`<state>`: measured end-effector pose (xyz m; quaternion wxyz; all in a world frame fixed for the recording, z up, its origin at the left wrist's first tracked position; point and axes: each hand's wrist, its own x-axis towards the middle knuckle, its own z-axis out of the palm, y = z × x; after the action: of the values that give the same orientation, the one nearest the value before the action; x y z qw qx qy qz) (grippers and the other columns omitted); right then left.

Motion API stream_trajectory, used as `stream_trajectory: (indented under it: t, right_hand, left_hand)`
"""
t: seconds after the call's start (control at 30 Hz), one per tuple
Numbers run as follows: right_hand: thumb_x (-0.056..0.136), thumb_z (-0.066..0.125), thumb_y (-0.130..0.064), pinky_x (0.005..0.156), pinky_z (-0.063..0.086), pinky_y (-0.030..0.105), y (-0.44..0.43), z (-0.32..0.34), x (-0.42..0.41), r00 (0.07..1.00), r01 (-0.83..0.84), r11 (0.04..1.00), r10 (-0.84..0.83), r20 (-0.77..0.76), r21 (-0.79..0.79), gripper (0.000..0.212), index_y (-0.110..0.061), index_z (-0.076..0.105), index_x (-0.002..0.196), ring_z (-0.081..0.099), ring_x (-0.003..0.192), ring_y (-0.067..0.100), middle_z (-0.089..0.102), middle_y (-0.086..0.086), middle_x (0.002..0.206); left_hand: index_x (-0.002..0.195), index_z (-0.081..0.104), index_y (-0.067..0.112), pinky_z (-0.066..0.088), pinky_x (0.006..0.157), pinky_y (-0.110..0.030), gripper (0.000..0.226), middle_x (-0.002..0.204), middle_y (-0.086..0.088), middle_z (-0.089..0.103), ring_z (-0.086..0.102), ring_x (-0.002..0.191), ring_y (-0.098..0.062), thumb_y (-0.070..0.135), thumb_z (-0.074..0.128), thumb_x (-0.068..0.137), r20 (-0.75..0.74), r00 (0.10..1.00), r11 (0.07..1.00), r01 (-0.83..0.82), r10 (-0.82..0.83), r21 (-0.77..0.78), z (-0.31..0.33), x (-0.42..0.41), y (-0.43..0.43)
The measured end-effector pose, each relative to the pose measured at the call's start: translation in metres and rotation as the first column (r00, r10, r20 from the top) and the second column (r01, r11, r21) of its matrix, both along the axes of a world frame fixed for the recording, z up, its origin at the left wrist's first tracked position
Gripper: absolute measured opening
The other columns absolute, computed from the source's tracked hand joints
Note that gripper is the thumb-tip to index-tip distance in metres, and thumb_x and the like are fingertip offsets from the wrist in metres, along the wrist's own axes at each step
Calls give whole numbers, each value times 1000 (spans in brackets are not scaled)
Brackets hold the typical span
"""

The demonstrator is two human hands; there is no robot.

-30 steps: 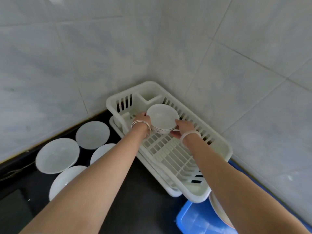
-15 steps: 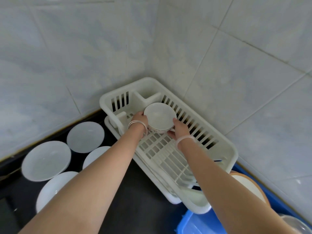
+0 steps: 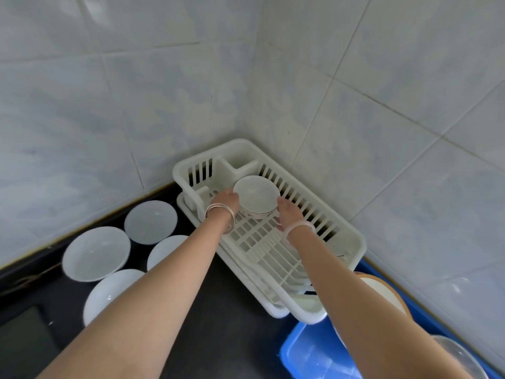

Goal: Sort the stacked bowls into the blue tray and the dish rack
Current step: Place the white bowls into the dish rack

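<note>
Head cam, bowl [image 3: 257,195] (upright) btwn L hand [image 3: 224,200], R hand [image 3: 290,212], over dish rack [image 3: 352,243]

Soft, even light is washing the tiled walls [image 3: 382,77] pale blue-grey, with faint sheen patches showing and small glints sitting on the white dishes [image 3: 95,253]. The wide lens is bending tile lines and stretching the lower edges. The tabletop [image 3: 232,337] is reading near black, with fine detail smearing slightly.

No text, label, brand or number can be read anywhere. The bowl [image 3: 257,195] carries a thin dark ornament low on its side, too small to tell as lettering. The rack [image 3: 356,243] and tray [image 3: 308,356] look plain.
</note>
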<state>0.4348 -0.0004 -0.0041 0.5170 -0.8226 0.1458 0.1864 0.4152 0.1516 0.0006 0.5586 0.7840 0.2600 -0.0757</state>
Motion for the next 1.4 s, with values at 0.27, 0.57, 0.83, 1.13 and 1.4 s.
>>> stream_trajectory:
  t: [0.27,0.57,0.83,1.13,1.4]
  right_hand:
    - [96,31,-42,89,46,39,32,53,-90,949,-208,977,213,232,-46,41,-22,47,129,56,107,24,58,3,122]
    - [96,35,-38,82,36,29,77,6,-168,920,-379,917,388,59,-128,40,-21,45,131,53,112,24,56,5,128]
    - [93,46,-36,87,43,32,108,-48,-162,931,-359,903,331,-152,-236,55,-17,29,142,54,115,31,52,13,131]
    - [89,44,0,69,58,36,128,-68,-148,970,49,986,-9,-241,162,40,-9,47,128,61,65,21,53,13,109]
    - [89,45,0,52,58,27,116,-44,-155,992,43,983,-21,-125,178,37,-8,53,124,61,72,21,55,8,108]
  left_hand:
    - [134,47,16,38,98,-28,39,137,-7,53,50,124,-22,23,42,96,207,978,996,-41,23,82,32,-111,13]
    - [133,47,16,35,106,-36,43,138,-5,51,46,128,-27,10,51,91,149,954,919,-293,261,263,-13,-248,55]
    - [140,36,18,31,111,-45,60,155,-11,20,21,142,-29,3,57,85,41,905,834,-407,423,372,-67,-281,88]
    - [142,33,22,39,100,-33,59,134,-5,55,55,119,-24,6,47,87,14,814,814,-580,580,-31,-86,-285,102]
    - [137,42,26,36,94,-28,49,133,0,56,54,121,-22,9,42,91,63,810,812,-578,583,-82,-93,-287,107]
